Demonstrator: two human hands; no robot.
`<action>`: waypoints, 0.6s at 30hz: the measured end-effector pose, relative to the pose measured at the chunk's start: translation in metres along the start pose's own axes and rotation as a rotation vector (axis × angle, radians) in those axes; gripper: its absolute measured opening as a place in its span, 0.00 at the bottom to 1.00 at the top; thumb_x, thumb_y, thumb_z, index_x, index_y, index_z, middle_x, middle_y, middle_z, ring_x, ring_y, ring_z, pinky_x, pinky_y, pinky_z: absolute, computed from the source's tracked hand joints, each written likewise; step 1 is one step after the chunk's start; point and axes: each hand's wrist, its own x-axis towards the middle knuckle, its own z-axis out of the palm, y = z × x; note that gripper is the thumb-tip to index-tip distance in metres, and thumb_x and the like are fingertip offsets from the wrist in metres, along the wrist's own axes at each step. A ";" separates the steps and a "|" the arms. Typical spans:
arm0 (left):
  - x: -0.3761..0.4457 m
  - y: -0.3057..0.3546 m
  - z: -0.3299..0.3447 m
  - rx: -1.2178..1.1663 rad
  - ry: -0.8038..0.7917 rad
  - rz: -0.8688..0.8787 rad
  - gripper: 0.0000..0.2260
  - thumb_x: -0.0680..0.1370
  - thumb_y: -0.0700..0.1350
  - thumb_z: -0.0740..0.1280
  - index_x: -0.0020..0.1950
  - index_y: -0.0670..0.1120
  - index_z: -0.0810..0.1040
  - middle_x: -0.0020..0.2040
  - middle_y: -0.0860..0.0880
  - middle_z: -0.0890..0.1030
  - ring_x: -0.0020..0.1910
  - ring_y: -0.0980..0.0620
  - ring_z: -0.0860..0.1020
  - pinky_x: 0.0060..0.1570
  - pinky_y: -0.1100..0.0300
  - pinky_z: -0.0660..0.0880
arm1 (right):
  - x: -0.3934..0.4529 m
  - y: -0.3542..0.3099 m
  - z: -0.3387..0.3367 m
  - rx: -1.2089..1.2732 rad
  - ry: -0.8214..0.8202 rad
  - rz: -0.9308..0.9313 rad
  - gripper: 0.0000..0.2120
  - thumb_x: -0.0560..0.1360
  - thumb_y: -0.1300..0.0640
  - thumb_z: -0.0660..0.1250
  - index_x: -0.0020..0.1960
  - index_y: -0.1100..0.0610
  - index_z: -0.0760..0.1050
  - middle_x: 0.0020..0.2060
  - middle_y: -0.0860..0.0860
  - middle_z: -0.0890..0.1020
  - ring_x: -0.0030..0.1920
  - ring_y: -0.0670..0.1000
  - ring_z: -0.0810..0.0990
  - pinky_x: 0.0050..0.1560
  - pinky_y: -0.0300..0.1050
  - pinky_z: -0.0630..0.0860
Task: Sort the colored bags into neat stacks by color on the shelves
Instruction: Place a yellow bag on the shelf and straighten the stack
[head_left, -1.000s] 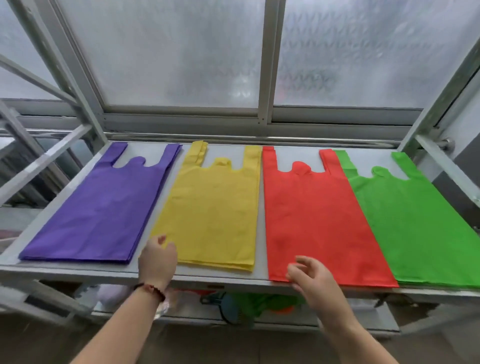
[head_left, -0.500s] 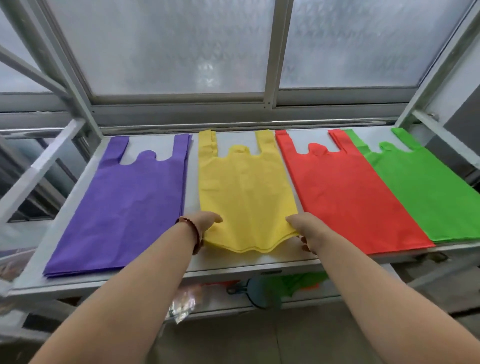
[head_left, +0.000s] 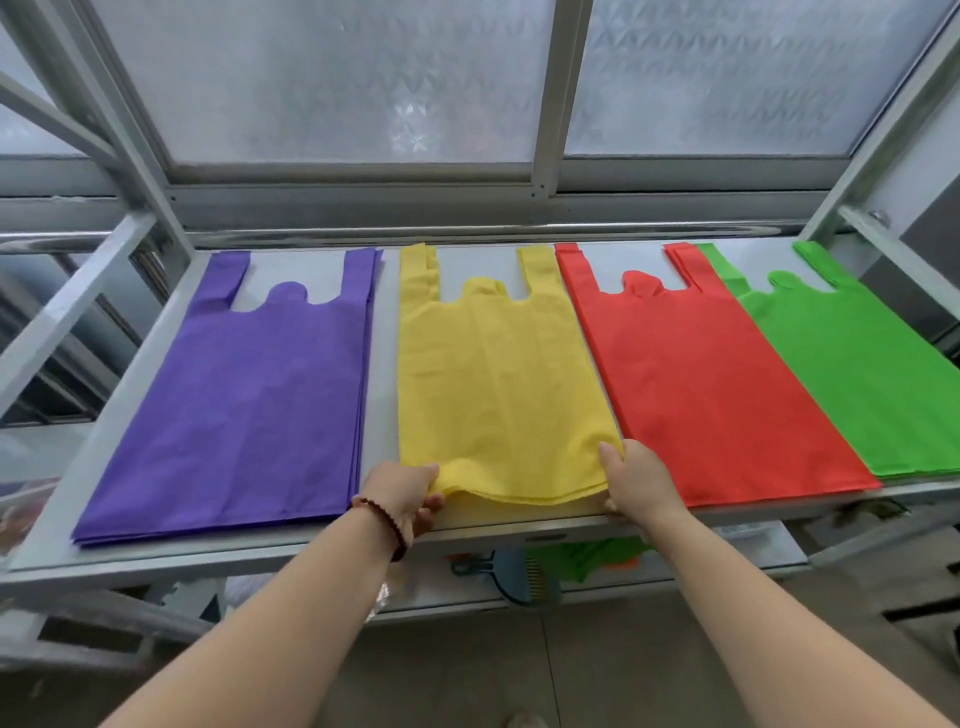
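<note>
We have a single view, from a camera worn on the person's head, looking forward and down onto the top shelf (head_left: 379, 332) from close in front of it. The wide lens bows the shelf's near edge and the frosted window (head_left: 332, 83) behind. Both forearms enter from the bottom edge, reaching away from us. Under the shelf we glimpse a lower level, perhaps another shelf, too dim to read clearly.

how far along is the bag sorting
Mostly done: purple stack, red stack and green stack lie flat on the shelf. In hand: left hand and right hand grip the yellow stack's near corners. Left: squaring its rippled front edge.
</note>
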 end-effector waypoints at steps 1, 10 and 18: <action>-0.004 -0.003 -0.004 0.034 -0.007 -0.003 0.06 0.80 0.42 0.61 0.53 0.40 0.67 0.33 0.47 0.69 0.13 0.59 0.67 0.15 0.73 0.60 | -0.004 0.002 -0.005 0.006 -0.025 0.015 0.12 0.81 0.53 0.53 0.44 0.59 0.68 0.34 0.51 0.69 0.30 0.50 0.69 0.31 0.44 0.71; 0.022 0.083 -0.023 0.295 -0.154 0.071 0.12 0.77 0.53 0.63 0.46 0.44 0.74 0.27 0.48 0.81 0.23 0.52 0.79 0.23 0.63 0.76 | 0.060 -0.059 -0.020 0.002 -0.141 0.034 0.09 0.78 0.55 0.63 0.47 0.61 0.72 0.27 0.52 0.75 0.25 0.49 0.76 0.26 0.37 0.70; 0.112 0.151 -0.009 0.224 -0.181 0.209 0.09 0.78 0.49 0.62 0.44 0.45 0.76 0.26 0.48 0.82 0.24 0.52 0.82 0.25 0.59 0.79 | 0.157 -0.090 -0.013 0.301 -0.408 0.102 0.08 0.69 0.61 0.71 0.44 0.60 0.73 0.28 0.51 0.80 0.25 0.47 0.80 0.27 0.36 0.79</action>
